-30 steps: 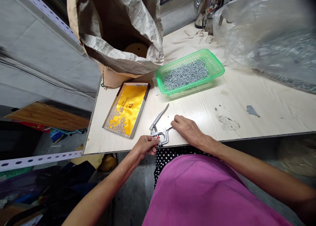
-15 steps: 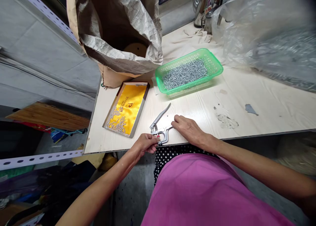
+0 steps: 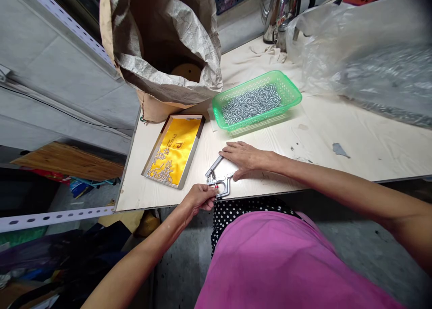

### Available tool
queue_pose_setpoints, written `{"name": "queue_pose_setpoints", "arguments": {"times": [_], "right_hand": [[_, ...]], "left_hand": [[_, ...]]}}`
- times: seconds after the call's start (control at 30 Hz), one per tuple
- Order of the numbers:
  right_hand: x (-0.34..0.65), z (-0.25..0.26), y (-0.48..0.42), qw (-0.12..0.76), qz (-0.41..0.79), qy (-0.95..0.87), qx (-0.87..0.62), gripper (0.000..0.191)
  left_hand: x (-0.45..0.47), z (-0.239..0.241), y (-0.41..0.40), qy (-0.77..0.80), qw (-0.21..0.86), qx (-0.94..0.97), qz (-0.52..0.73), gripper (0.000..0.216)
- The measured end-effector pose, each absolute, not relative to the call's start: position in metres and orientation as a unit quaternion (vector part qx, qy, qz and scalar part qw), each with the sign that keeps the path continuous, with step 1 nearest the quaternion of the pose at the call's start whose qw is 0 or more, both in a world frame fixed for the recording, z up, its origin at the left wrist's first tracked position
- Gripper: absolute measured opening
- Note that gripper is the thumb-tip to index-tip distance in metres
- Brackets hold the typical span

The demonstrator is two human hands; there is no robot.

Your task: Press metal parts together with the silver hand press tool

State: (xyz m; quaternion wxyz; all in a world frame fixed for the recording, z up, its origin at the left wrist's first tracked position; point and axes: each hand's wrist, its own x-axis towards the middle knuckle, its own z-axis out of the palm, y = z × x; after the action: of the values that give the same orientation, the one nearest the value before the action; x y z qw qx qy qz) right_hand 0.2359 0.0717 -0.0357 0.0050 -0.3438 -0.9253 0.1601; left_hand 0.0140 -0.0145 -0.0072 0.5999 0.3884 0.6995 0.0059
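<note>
Silver hand pliers with a round jaw opening and a small spring lie at the table's front edge, handles spread apart. My right hand spans them, its fingers at the end of the upper handle and its thumb at the lower one. At the jaw end, my left hand is closed in a pinch beside a small red part. What sits between those fingertips is hidden. Just to the left lies a shallow box with a yellow lining and many small metal pieces.
Behind the pliers stands a green basket full of small metal pieces. A big open sack is at the back left. A clear plastic bag covers the right side, near a metal kettle. The table edge runs along my body.
My right hand has opened out and moved up, from gripping the lower handle to spanning both handles. My left hand stays at the jaw. The view has shifted slightly.
</note>
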Motion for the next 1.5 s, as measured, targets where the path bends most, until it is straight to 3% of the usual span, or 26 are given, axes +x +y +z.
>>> {"name": "queue_pose_setpoints", "arguments": {"times": [0.47,0.53,0.63,0.73,0.8,0.9,1.03,1.13,1.5], "right_hand": [[0.227,-0.019,0.064,-0.027,0.108,-0.929,-0.353,0.054],[0.227,-0.018,0.062,-0.021,0.113,-0.929,-0.352,0.046],[0.229,-0.017,0.059,-0.012,0.129,-0.925,-0.357,0.041],[0.230,-0.017,0.056,-0.003,0.137,-0.924,-0.358,0.040],[0.230,-0.019,0.055,0.004,0.135,-0.925,-0.355,0.041],[0.234,-0.022,0.054,0.016,0.139,-0.925,-0.354,0.050],[0.248,-0.020,0.051,0.014,0.146,-0.914,-0.379,0.069],[0.257,-0.014,0.050,-0.013,0.136,-0.909,-0.393,0.062],[0.256,-0.004,0.068,-0.070,0.147,-0.911,-0.380,0.010]], "left_hand": [[0.018,-0.003,-0.017,0.718,0.585,0.376,0.010,0.033],[0.019,0.000,-0.020,0.724,0.540,0.430,-0.013,0.031],[0.023,0.004,-0.025,0.708,0.358,0.609,-0.007,0.027],[0.033,0.003,-0.022,0.630,0.176,0.756,0.024,0.023],[0.043,-0.002,-0.012,0.578,0.118,0.807,0.019,0.043],[0.052,-0.011,0.007,0.520,0.109,0.847,-0.008,0.064],[0.057,-0.014,0.022,0.496,0.122,0.858,-0.060,0.071],[0.063,-0.010,0.024,0.495,0.110,0.858,-0.083,0.072],[0.088,-0.014,0.032,0.473,0.072,0.871,-0.114,0.022]]}}
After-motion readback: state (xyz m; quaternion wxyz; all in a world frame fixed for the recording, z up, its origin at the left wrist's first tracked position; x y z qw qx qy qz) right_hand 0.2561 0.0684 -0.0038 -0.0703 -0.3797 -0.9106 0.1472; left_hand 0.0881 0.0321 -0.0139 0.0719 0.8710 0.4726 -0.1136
